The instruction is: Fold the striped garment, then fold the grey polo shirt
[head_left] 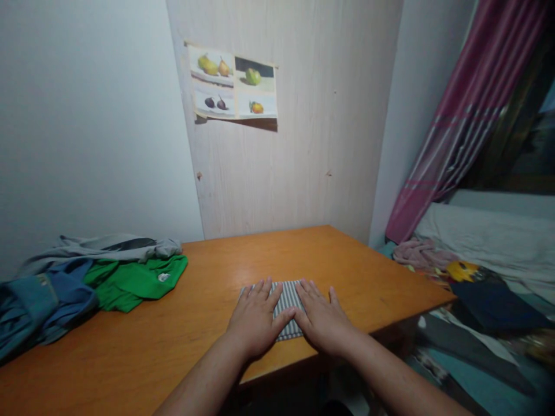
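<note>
Both released, flat: left grip (255,319), right grip (324,319) | striped cloth (287,297): beneath both, showing between

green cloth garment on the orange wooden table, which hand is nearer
Left: the left hand lies right of the green cloth garment, apart from it; the right hand, farther right.

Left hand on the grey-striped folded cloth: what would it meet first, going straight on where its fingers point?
The left hand would likely meet the pale wood-grain wall panel first, beyond the orange-brown wooden table; depth is unclear.
</note>
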The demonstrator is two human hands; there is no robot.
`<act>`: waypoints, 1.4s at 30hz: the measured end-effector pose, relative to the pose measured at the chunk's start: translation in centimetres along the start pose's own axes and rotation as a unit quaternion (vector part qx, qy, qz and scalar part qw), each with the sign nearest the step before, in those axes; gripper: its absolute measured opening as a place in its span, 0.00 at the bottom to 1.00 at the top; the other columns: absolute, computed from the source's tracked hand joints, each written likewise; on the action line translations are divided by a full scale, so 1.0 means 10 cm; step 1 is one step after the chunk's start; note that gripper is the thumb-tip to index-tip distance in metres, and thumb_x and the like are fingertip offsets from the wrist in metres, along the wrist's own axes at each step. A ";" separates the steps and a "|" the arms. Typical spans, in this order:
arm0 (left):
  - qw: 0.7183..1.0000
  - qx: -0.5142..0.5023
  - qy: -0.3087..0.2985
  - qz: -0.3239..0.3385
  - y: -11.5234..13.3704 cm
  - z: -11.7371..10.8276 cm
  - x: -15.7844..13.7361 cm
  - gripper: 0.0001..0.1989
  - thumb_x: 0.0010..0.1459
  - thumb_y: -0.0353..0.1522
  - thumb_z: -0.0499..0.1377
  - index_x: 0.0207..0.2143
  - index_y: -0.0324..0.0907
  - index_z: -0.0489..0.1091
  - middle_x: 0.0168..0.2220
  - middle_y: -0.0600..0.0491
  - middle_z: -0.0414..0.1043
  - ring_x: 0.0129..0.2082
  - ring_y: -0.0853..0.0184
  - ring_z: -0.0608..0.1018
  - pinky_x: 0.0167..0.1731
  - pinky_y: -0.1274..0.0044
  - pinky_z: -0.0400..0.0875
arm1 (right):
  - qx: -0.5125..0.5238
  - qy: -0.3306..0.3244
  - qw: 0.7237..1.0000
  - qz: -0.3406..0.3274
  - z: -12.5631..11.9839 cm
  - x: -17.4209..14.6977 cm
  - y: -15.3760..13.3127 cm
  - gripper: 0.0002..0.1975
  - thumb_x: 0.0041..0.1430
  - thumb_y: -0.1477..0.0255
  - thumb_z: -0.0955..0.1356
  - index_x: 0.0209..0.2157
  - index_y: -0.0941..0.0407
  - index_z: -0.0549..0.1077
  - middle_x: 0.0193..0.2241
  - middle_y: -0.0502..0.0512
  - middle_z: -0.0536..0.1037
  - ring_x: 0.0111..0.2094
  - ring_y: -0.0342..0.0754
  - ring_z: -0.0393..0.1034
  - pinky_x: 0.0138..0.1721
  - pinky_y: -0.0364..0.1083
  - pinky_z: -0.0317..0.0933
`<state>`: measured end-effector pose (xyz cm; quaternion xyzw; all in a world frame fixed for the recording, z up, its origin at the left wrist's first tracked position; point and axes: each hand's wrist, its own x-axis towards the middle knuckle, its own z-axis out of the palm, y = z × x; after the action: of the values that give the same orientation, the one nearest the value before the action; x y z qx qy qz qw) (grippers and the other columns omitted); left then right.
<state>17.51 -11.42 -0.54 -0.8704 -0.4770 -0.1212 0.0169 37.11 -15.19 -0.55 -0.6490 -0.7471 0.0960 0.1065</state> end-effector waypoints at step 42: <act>0.999 -0.042 -0.018 -0.015 0.07 -0.05 -0.08 0.40 0.64 0.58 0.39 0.70 0.47 0.52 0.72 0.44 0.48 0.71 0.48 0.53 0.67 0.51 0.43 | -0.008 -0.002 1.000 -0.024 0.21 0.50 0.08 0.38 0.69 0.50 0.48 0.71 0.58 0.50 0.72 0.59 0.44 0.72 0.59 0.33 0.67 0.68 0.34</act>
<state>17.61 -12.56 -0.13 -0.8650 -0.4847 -0.1259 -0.0295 36.59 -10.18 -2.57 -0.6312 -0.7638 0.0887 0.1015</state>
